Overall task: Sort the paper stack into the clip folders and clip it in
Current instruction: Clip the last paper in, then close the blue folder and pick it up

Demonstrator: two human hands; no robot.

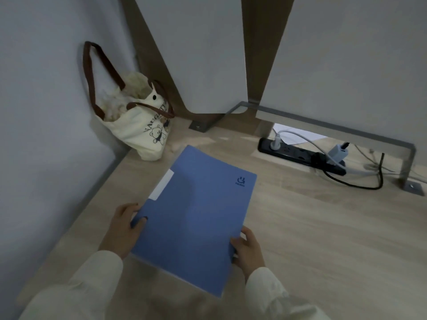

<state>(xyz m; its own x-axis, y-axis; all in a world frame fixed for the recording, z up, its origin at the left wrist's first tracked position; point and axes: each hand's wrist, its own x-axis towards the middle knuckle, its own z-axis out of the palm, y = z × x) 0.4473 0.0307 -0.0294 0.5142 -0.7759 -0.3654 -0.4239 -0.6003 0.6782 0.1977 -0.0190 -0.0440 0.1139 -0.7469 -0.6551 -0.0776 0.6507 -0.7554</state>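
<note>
blue clip folder held at both near corners

closed blue clip folder (194,218) gripped between the two hands, above the pale wood-grain desk (323,239), tilted so the far end points toward the tote bag. left hand (123,227) clamped on the near left edge, thumb on top of the cover, other fingers hidden beneath. right hand (248,249) pinching the near right edge, thumb and fingertips curled over the cover. both arms in cream sleeves (272,289).

behind the folder, set in the desk's left corner against the grey partition (46,112): cream canvas tote bag (141,128) with brown straps, bear print and something fluffy inside. to the right, black power strip (300,155) lying in a desk cut-out, with a white plug, a grey adapter and a black cable looping over the desk. grey metal bracket (346,130) spanning above the strip. dim lighting throughout.

folder cover plain matte blue, white label strip (163,184) near the left edge, small dark logo (241,181) at the far right corner. thin pale edge visible under the near side; cannot tell whether paper or another cover.
</note>
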